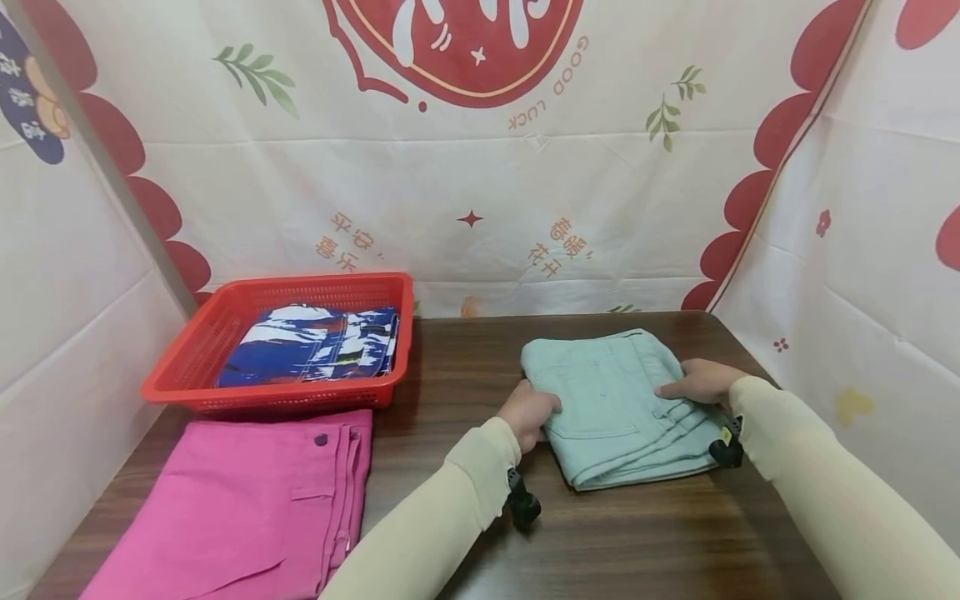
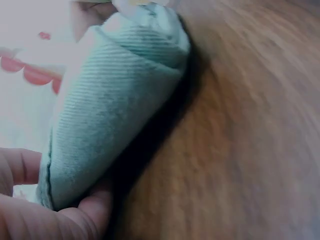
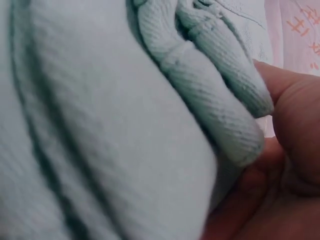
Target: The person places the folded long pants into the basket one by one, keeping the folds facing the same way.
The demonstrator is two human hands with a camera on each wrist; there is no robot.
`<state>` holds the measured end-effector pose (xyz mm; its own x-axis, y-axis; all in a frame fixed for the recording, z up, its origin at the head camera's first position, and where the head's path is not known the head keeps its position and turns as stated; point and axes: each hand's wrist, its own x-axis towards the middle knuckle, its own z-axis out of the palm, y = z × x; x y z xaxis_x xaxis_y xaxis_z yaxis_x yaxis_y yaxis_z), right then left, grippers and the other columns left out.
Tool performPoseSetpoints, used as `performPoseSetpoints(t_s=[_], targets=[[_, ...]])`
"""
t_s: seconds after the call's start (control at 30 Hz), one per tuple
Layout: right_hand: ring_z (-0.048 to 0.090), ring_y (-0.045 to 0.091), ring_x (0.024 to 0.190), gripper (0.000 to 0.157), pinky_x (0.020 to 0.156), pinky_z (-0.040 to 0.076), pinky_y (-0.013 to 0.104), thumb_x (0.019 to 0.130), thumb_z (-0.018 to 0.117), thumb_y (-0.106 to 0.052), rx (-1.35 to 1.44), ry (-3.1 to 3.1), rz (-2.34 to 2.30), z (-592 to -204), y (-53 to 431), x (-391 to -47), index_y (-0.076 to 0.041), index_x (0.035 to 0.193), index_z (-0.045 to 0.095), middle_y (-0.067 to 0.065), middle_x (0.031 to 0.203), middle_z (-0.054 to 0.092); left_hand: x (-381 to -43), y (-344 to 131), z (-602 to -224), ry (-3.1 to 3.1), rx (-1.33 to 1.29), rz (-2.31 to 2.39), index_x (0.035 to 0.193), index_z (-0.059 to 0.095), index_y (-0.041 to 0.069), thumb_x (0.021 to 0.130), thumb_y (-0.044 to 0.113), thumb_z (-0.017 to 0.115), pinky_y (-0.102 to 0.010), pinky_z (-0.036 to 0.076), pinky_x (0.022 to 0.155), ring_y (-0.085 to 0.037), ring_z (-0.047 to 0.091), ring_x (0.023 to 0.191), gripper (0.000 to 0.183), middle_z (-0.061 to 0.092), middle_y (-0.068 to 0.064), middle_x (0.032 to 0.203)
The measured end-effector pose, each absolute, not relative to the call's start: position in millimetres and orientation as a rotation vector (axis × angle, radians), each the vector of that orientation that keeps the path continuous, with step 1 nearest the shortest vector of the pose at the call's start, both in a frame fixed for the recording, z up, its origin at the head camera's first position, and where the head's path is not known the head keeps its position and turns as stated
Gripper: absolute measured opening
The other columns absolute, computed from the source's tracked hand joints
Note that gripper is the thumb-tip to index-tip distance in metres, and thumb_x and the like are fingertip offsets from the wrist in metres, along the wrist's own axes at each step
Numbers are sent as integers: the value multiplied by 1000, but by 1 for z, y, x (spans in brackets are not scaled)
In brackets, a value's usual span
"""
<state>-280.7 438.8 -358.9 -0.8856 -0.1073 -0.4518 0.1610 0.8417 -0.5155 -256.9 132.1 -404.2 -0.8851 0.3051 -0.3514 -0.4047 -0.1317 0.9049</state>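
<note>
A folded pair of mint-green trousers (image 1: 600, 400) lies at the right part of the table, its layered edge toward me. My left hand (image 1: 528, 412) grips the left edge, thumb on top. In the left wrist view, fingers (image 2: 95, 212) reach under the rounded fold of the ribbed cloth (image 2: 100, 110). On the opposite side my right hand (image 1: 703, 382) holds the right edge. The right wrist view shows its thumb (image 3: 300, 125) by the stacked folds (image 3: 210, 100) and the other fingers beneath them.
A red plastic basket (image 1: 262, 398) at the back left holds folded blue-and-white patterned clothing (image 1: 300, 350). In front of it lies a folded pink garment (image 1: 225, 500) with a dark button. Printed cloth walls (image 1: 450, 192) enclose the brown wooden table (image 1: 450, 367) at the back and sides.
</note>
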Motion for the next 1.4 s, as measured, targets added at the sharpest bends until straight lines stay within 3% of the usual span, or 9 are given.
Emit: performPoseSetpoints(t_s=[0.23,0.47,0.77,1.17,1.4], targets=[[57,32,98,91,85,51,49,91,67,-48,-40,2569,-696,-359,443,-278,22,138,34,30,120,56,-261,122,-406,1667,-84,2041,142,35,-4,90,-3,58,-50,44,101,-29,45,122,57,45,-15,129],[60,25,94,92,79,54,40,93,69,-41,67,2438,-908,-360,444,-274,20,144,23,23,116,55,-261,118,-406,1692,-63,2020,130,47,-3,92,-1,59,-43,48,96,-25,51,111,39,51,-13,118],[53,36,107,76,89,48,51,96,67,-31,48,2496,-880,-358,439,-275,19,140,32,30,126,52,-260,118,-408,1705,-95,2039,134,48,0,93,0,59,-44,48,97,-26,54,115,43,54,-11,121],[47,44,113,88,99,37,66,95,67,-37,26,2591,-826,-367,441,-272,21,143,22,40,137,39,-264,109,-412,1621,21,1994,138,42,3,95,4,57,-48,49,93,-27,57,112,46,56,-14,119],[47,43,111,86,96,41,62,96,66,-32,40,2562,-882,-362,438,-271,22,144,19,39,135,39,-265,102,-407,1577,75,1939,146,33,6,94,2,54,-54,49,93,-30,58,114,55,55,-16,119]])
